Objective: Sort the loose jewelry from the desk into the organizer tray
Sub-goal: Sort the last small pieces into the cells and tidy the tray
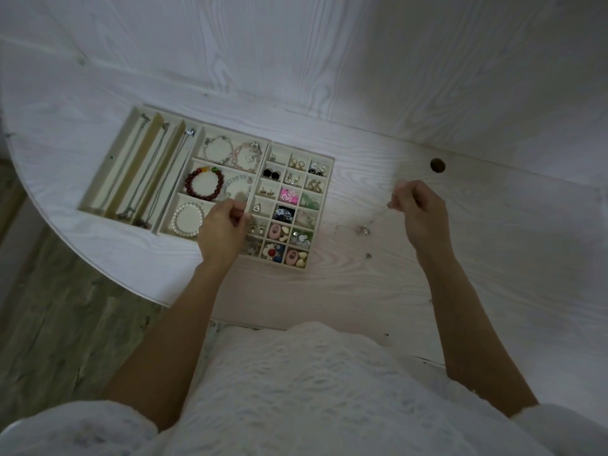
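Nearly done, we judge: the cream compartmented organizer tray looks almost full. Our right hand pinches a thin silver pendant necklace, its pendant touching the white wood-grain bench; one tiny piece lies loose nearby. Left hand fingers pinched over the tray's near cells; what they hold, we cannot tell.

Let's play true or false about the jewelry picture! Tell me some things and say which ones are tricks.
1. The right hand pinches a thin necklace with a pendant. True.
2. The dark red bead bracelet lies loose on the desk. False: it sits in a compartment of the organizer tray.
3. The left hand is over the tray. True.
4. The pearl bracelet is around a wrist. False: it lies in the tray.
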The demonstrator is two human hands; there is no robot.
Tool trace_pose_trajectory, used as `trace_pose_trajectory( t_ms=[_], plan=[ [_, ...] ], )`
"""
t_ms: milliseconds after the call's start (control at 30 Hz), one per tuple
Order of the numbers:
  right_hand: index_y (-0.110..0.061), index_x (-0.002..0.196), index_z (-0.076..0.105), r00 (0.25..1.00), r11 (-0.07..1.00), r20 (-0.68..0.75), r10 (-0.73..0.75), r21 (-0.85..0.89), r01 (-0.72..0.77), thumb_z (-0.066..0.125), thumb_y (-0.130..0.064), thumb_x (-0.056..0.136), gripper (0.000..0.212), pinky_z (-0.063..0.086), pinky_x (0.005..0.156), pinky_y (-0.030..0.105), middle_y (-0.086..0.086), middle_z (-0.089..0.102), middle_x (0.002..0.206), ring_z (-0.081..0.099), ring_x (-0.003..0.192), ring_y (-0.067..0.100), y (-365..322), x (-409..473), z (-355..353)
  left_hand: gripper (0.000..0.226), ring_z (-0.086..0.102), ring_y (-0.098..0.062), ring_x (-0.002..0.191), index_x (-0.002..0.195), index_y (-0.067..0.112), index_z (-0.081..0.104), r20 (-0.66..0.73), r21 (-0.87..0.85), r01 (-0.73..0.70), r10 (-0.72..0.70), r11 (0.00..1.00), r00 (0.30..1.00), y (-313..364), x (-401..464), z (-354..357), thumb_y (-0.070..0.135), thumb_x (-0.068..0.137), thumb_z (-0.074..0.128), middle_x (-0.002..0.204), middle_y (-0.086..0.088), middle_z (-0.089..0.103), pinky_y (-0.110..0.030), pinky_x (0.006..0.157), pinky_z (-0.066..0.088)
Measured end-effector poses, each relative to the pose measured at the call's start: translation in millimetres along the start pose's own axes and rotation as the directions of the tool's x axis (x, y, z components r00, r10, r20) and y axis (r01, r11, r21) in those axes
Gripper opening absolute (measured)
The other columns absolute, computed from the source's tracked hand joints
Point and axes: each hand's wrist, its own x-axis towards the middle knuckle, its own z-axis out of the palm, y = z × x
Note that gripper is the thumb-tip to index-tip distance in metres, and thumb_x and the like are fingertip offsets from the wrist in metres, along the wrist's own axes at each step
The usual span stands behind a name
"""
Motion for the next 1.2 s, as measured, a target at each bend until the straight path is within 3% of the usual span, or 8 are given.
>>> trace_pose_trajectory(
  t_ms=[200, 367, 500, 667, 800, 900, 1033, 1200],
  plan=[
    [-0.024, 0.077, 0.061, 0.992, 0.997, 0.100, -0.080, -0.017, 0.082, 0.053, -0.022, 0.095, 0.020, 0.045, 0.061, 0.018, -0.001, 0.050, 0.059, 0.048, 0.054, 0.006, -29.2, -2.2, -8.3, 0.027, 0.057, -0.021, 0.082, 0.113, 0.010, 0.063, -0.048, -0.033, -0.172, 0.171, 0.984, 0.984, 48.7, -9.6, -7.8, 0.023, 0.090, 0.061, 0.102, -0.010, 0.058, -0.030, 0.065, 0.045],
    [-0.022, 0.080, 0.064, 0.976, 0.991, 0.173, -0.133, 0.033, 0.130, 0.055, -0.021, 0.094, 0.016, 0.037, 0.051, 0.017, -0.004, 0.045, 0.055, 0.041, 0.052, 0.009, -55.7, -7.7, -15.1, 0.035, 0.052, -0.006, 0.108, 0.129, 0.021, 0.054, 0.327, -0.521, -0.220, 0.431, 0.825, 0.841, 134.9, -23.0, 6.8, 0.020, 0.095, 0.055, 0.122, 0.009, 0.053, -0.012, 0.086, 0.042],
    [-0.021, 0.082, 0.066, 0.974, 0.986, 0.182, -0.132, 0.120, 0.112, 0.056, -0.020, 0.093, 0.015, 0.034, 0.051, 0.016, -0.016, 0.045, 0.051, 0.039, 0.051, 0.003, -60.3, -8.5, -26.8, 0.018, 0.056, 0.004, 0.099, 0.108, 0.017, 0.066, 0.500, -0.513, -0.241, 0.515, 0.824, 0.696, 167.9, -29.2, 26.9, 0.022, 0.095, 0.056, 0.108, 0.010, 0.065, -0.008, 0.086, 0.038],
    [-0.019, 0.082, 0.069, 0.994, 0.978, 0.103, -0.045, 0.205, 0.023, 0.061, -0.021, 0.090, 0.012, 0.032, 0.051, 0.018, -0.010, 0.041, 0.055, 0.036, 0.051, 0.004, -45.4, 5.8, -51.7, 0.019, 0.065, -0.010, 0.077, 0.084, 0.010, 0.060, 0.558, -0.569, 0.077, 0.316, 0.818, 0.767, 148.4, -36.5, 30.5, 0.011, 0.098, 0.047, 0.075, -0.004, 0.064, -0.024, 0.084, 0.048],
    [-0.019, 0.097, 0.070, 0.961, 0.962, 0.269, 0.065, 0.238, -0.131, 0.060, -0.015, 0.090, 0.013, 0.040, 0.061, 0.023, -0.005, 0.047, 0.067, 0.042, 0.059, 0.008, -10.4, 23.1, -61.5, 0.016, 0.055, -0.016, 0.066, 0.084, 0.013, 0.062, 0.580, -0.566, 0.284, 0.129, 0.774, 0.804, 122.4, -47.5, 3.8, 0.017, 0.096, 0.052, 0.073, -0.007, 0.048, -0.022, 0.068, 0.047],
    [-0.014, 0.101, 0.068, 0.870, 0.946, 0.481, 0.109, 0.219, -0.239, 0.058, -0.005, 0.089, 0.019, 0.051, 0.074, 0.026, -0.003, 0.047, 0.065, 0.050, 0.066, 0.010, 6.5, 32.3, -52.4, 0.015, 0.055, -0.011, 0.069, 0.096, 0.014, 0.070, 0.594, -0.487, 0.280, 0.078, 0.827, 0.801, 103.1, -54.6, -16.5, 0.026, 0.088, 0.064, 0.077, -0.003, 0.058, -0.021, 0.063, 0.047],
    [-0.009, 0.091, 0.070, 0.757, 0.969, 0.651, 0.053, 0.151, -0.198, 0.061, -0.001, 0.087, 0.013, 0.056, 0.080, 0.028, 0.003, 0.059, 0.074, 0.059, 0.075, 0.012, 5.4, 38.5, -21.4, 0.004, 0.052, 0.002, 0.061, 0.075, 0.030, 0.072, 0.473, -0.274, 0.080, 0.062, 0.959, 0.879, 75.1, -62.4, -33.4, 0.028, 0.078, 0.074, 0.071, 0.013, 0.064, -0.017, 0.063, 0.036],
    [-0.020, 0.084, 0.073, 0.702, 0.998, 0.709, -0.060, 0.033, 0.052, 0.068, -0.004, 0.082, 0.016, 0.051, 0.070, 0.017, 0.001, 0.071, 0.086, 0.065, 0.080, 0.013, -14.5, 57.7, 25.4, 0.006, 0.045, 0.015, 0.107, 0.074, 0.037, 0.073, 0.263, -0.238, 0.011, 0.054, 0.971, 0.963, 41.8, -73.6, -61.8, 0.033, 0.078, 0.071, 0.120, 0.018, 0.052, -0.008, 0.083, 0.035]
  ],
)
